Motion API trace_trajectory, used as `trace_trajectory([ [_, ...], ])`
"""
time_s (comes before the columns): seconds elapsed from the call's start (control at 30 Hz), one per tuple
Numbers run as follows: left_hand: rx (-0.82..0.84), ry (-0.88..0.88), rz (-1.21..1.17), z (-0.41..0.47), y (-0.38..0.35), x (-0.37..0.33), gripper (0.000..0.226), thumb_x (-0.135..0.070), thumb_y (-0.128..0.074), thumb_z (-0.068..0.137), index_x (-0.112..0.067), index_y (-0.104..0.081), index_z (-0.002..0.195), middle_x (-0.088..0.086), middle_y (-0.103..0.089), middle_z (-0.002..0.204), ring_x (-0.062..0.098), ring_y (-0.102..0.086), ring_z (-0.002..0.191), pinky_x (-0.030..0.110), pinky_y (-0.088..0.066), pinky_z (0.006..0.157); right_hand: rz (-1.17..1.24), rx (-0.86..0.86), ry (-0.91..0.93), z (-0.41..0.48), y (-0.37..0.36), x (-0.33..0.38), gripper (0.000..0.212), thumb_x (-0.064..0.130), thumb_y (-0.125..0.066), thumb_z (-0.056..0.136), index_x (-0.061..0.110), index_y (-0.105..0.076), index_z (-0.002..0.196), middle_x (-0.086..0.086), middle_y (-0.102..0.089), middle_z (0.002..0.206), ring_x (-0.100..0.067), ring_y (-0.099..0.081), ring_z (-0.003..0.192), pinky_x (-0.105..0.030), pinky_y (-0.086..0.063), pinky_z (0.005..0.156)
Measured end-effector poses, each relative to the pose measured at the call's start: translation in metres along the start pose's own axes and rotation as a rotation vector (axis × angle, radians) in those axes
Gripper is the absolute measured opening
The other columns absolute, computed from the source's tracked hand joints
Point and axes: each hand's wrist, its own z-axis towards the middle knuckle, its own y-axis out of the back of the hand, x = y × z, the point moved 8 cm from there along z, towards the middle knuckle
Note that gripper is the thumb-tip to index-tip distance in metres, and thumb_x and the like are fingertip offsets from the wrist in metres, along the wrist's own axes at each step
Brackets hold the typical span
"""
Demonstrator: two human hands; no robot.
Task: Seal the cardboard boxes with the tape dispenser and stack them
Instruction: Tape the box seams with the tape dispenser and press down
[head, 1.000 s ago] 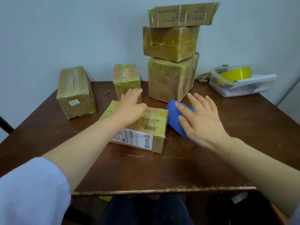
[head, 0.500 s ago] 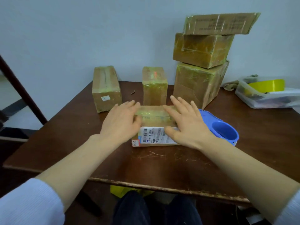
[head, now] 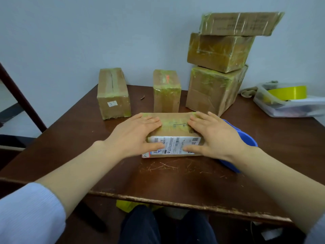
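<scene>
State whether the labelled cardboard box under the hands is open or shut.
Shut: the flaps of the labelled brown cardboard box lie flat under yellowish tape.

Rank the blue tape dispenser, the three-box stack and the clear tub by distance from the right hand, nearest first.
1. Blue tape dispenser: right beside the right hand, on its outer side.
2. Three-box stack: behind, past the fingertips.
3. Clear tub: far back right.

Pale blue ribbed sleeves (head: pixel 29 213) pushed up the forearms, dark navy trousers (head: pixel 140 226)
</scene>
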Motion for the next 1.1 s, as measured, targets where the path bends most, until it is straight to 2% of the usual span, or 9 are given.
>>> trace_trajectory([
  [0.17, 0.090, -0.038, 0.028, 0.014, -0.010, -0.013, 0.083, -0.065, -0.040, 0.088, -0.022, -0.010, 0.152, -0.007, -0.008, 0.159, 0.005, -0.005, 0.145, 0.018, 0.001, 0.112, 0.078, 0.122, 0.064, 0.022, -0.019, 0.028, 0.094, 0.067, -0.049, 0.083, 0.021, -0.005, 0.152, 0.005, 0.000, 0.160, -0.009, 0.000, 0.146, -0.030, 0.001, 0.118],
  [0.3, 0.129, 0.048, -0.109, -0.003, -0.010, 0.017, 0.083, -0.069, -0.041, 0.080, -0.035, -0.013, 0.150, -0.021, -0.006, 0.156, -0.002, -0.002, 0.143, 0.018, -0.005, 0.111, 0.118, 0.095, 0.038, 0.008, -0.013, -0.003, 0.081, 0.058, -0.052, 0.086, 0.027, -0.014, 0.151, 0.010, -0.008, 0.159, -0.005, -0.003, 0.145, -0.027, -0.006, 0.119],
  [0.4, 0.097, 0.069, -0.228, -0.013, -0.011, 0.022, 0.085, -0.067, -0.043, 0.077, -0.032, -0.018, 0.150, -0.019, -0.009, 0.156, -0.006, 0.002, 0.140, 0.028, -0.015, 0.117, 0.186, 0.052, -0.006, -0.001, -0.010, -0.004, 0.093, 0.070, -0.055, 0.075, 0.025, -0.021, 0.149, 0.010, -0.014, 0.157, -0.006, -0.006, 0.145, -0.027, -0.004, 0.119],
  [0.53, -0.047, 0.197, -0.465, -0.017, -0.012, 0.021, 0.090, -0.051, -0.063, 0.078, -0.021, -0.019, 0.151, -0.009, -0.006, 0.159, 0.002, -0.001, 0.144, 0.031, -0.015, 0.118, 0.057, -0.038, -0.008, 0.016, 0.000, 0.017, 0.116, 0.093, -0.020, 0.052, 0.028, -0.024, 0.149, 0.005, -0.015, 0.158, -0.013, -0.003, 0.147, -0.039, 0.012, 0.114],
  [0.63, -0.063, 0.339, -0.632, -0.022, -0.021, 0.028, 0.097, -0.044, -0.065, 0.082, -0.018, -0.005, 0.152, -0.003, -0.003, 0.159, 0.011, -0.010, 0.145, 0.029, -0.020, 0.117, 0.057, 0.068, 0.089, 0.039, -0.011, 0.041, 0.099, 0.089, -0.018, 0.067, 0.036, -0.004, 0.150, 0.005, 0.002, 0.160, -0.013, 0.006, 0.146, -0.043, 0.006, 0.118],
  [0.73, -0.065, 0.364, -0.564, -0.023, -0.021, 0.028, 0.083, -0.038, -0.059, 0.089, -0.015, -0.010, 0.152, 0.005, -0.032, 0.153, 0.020, -0.039, 0.133, 0.027, -0.035, 0.105, 0.054, 0.150, 0.122, 0.051, -0.023, 0.049, 0.081, 0.070, -0.027, 0.085, 0.029, -0.005, 0.151, 0.002, 0.000, 0.160, -0.012, 0.003, 0.146, -0.041, -0.003, 0.119],
  [0.87, -0.163, 0.381, -0.333, -0.029, -0.003, 0.021, 0.061, -0.042, -0.057, 0.090, -0.011, -0.042, 0.140, 0.010, -0.064, 0.116, 0.027, -0.059, 0.103, 0.031, -0.042, 0.080, 0.042, 0.183, 0.110, 0.051, -0.027, 0.048, 0.081, 0.065, -0.031, 0.086, 0.027, -0.004, 0.151, 0.000, 0.002, 0.160, -0.012, 0.005, 0.146, -0.040, -0.002, 0.119],
  [1.0, -0.130, 0.475, 0.043, -0.036, 0.006, 0.016, 0.053, -0.059, -0.049, 0.088, -0.019, -0.053, 0.123, 0.005, -0.067, 0.104, 0.029, -0.061, 0.099, 0.035, -0.043, 0.069, 0.048, 0.167, 0.110, 0.050, -0.026, 0.052, 0.080, 0.065, -0.032, 0.086, 0.028, -0.004, 0.151, 0.001, 0.003, 0.160, -0.012, 0.005, 0.146, -0.038, -0.001, 0.119],
  [1.1, -0.116, 0.512, -0.071, -0.033, 0.011, 0.025, 0.070, -0.061, -0.060, 0.081, -0.018, -0.043, 0.134, 0.006, -0.055, 0.132, 0.027, -0.056, 0.115, 0.038, -0.046, 0.085, 0.047, 0.160, 0.113, 0.050, -0.024, 0.051, 0.081, 0.066, -0.030, 0.085, 0.028, -0.004, 0.151, 0.002, 0.002, 0.160, -0.012, 0.004, 0.146, -0.038, -0.001, 0.119],
])
